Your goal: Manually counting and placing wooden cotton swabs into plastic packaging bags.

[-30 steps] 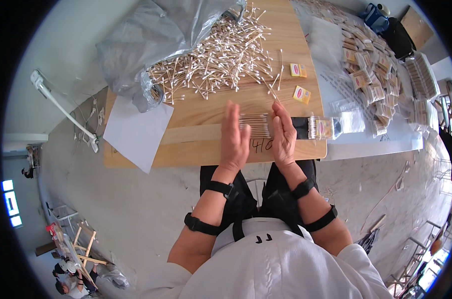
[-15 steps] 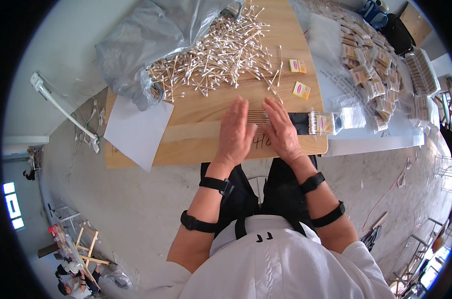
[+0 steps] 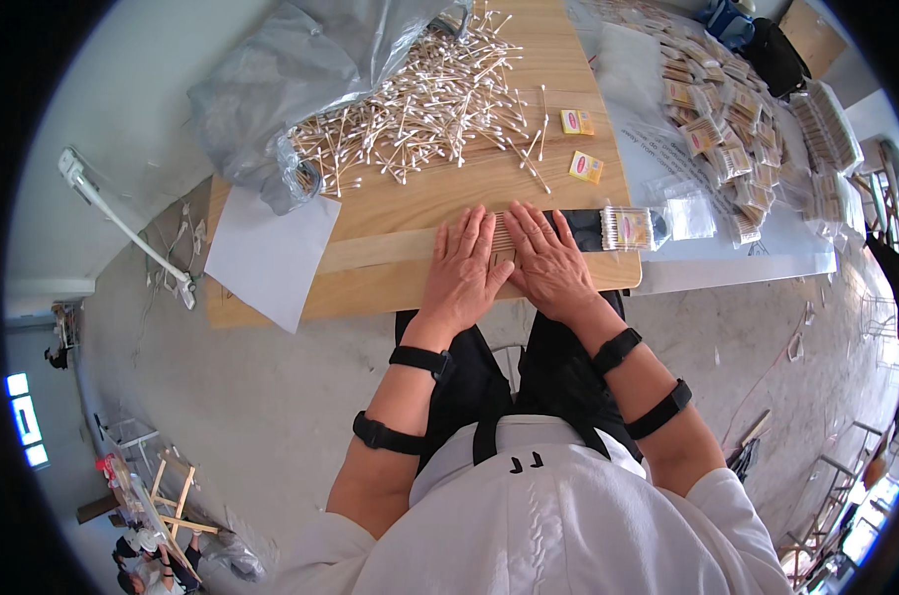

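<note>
My left hand (image 3: 459, 270) and my right hand (image 3: 550, 263) lie side by side on the wooden table, fingers stretched flat and pointing away from me. Both cover a row of cotton swabs (image 3: 502, 238). Only its middle shows in the gap between them; the ends are under my palms and fingers. Just right of my right hand is a black strip (image 3: 580, 229), with a bundle of swabs carrying a yellow-and-white card (image 3: 627, 229) at its end. Farther off, a big loose heap of cotton swabs (image 3: 419, 124) spreads from a grey plastic bag (image 3: 286, 74).
Two small yellow cards (image 3: 577, 122) lie right of the heap. White paper (image 3: 271, 253) overhangs the table's left front edge. Clear plastic bags (image 3: 689, 213) and a pile of packed swabs (image 3: 732, 149) cover the sheeted surface at right. Another person (image 3: 152, 565) is far lower left.
My hands have come down from upright, facing palms at the swabs' ends to lie flat over the row. The table's contents appear shifted slightly left in view.
</note>
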`<state>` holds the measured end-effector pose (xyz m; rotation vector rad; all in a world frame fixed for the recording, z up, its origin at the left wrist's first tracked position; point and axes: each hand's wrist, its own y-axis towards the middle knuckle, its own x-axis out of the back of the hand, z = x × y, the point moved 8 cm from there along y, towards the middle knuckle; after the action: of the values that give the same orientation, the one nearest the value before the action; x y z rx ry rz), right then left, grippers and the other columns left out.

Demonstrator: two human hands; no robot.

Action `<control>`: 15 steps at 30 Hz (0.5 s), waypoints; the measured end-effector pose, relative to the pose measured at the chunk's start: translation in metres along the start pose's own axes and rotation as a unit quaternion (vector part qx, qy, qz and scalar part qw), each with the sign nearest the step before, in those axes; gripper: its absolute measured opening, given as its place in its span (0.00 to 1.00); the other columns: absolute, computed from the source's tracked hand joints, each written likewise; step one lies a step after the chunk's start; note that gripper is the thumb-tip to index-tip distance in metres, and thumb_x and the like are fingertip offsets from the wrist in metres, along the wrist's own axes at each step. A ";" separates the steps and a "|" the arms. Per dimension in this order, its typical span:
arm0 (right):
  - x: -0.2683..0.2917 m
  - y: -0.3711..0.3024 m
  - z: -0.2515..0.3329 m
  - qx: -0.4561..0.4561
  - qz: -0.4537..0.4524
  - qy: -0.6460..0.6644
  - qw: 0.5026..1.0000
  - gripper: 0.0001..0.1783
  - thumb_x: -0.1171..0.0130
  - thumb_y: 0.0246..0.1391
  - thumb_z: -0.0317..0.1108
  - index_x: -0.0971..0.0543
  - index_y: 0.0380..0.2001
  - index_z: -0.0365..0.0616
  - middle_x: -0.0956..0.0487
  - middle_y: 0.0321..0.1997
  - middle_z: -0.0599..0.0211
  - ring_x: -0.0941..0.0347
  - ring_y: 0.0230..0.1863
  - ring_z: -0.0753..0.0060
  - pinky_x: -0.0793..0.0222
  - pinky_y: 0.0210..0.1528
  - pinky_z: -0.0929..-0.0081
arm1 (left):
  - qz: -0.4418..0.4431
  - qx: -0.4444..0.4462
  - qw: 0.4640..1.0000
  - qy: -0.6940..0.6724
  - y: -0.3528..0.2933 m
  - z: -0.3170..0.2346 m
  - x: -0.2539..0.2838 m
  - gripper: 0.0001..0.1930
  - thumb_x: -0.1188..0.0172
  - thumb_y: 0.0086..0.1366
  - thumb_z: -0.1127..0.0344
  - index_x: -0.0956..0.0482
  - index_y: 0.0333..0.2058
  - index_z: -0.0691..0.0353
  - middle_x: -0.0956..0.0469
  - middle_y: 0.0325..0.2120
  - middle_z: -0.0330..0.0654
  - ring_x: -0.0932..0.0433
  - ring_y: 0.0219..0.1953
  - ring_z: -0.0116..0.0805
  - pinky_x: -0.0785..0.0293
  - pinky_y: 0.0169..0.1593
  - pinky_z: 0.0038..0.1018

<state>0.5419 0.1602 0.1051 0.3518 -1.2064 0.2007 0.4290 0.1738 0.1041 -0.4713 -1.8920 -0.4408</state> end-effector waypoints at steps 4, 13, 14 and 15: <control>0.001 -0.001 -0.001 0.001 -0.004 -0.005 1.000 0.38 0.51 0.61 0.51 0.42 0.68 0.41 0.46 0.74 0.59 0.54 0.75 0.60 0.65 0.75 0.55 | 0.020 0.018 0.999 0.033 -0.006 -0.010 -0.008 0.39 0.50 0.68 0.44 0.48 0.68 0.66 0.53 0.70 0.52 0.54 0.72 0.46 0.58 0.72 0.48; 0.045 -0.052 -0.070 -0.130 -0.127 -0.008 0.983 0.35 0.45 0.57 0.41 0.39 0.67 0.44 0.44 0.73 0.56 0.53 0.75 0.56 0.63 0.75 0.56 | 0.036 -0.009 0.999 0.025 0.003 -0.030 -0.018 0.42 0.47 0.66 0.47 0.51 0.68 0.67 0.55 0.71 0.53 0.56 0.73 0.47 0.60 0.72 0.47; 0.050 -0.057 -0.078 -0.132 -0.127 -0.009 0.983 0.35 0.45 0.57 0.41 0.39 0.67 0.44 0.44 0.73 0.56 0.53 0.75 0.56 0.63 0.75 0.56 | 0.037 -0.010 0.999 0.024 0.005 -0.036 -0.020 0.42 0.47 0.66 0.47 0.51 0.68 0.67 0.55 0.71 0.53 0.56 0.73 0.47 0.60 0.72 0.47; 0.055 -0.061 -0.090 -0.159 -0.132 -0.024 0.978 0.35 0.46 0.58 0.41 0.39 0.67 0.45 0.45 0.74 0.56 0.53 0.75 0.56 0.63 0.75 0.56 | 0.035 -0.016 0.999 0.018 0.008 -0.043 -0.023 0.42 0.46 0.66 0.48 0.51 0.68 0.67 0.55 0.71 0.53 0.57 0.73 0.47 0.60 0.72 0.47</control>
<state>0.6604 0.1348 0.1189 0.2330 -1.2046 -0.2310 0.4749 0.1560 0.0985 -0.5457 -1.8310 -0.4305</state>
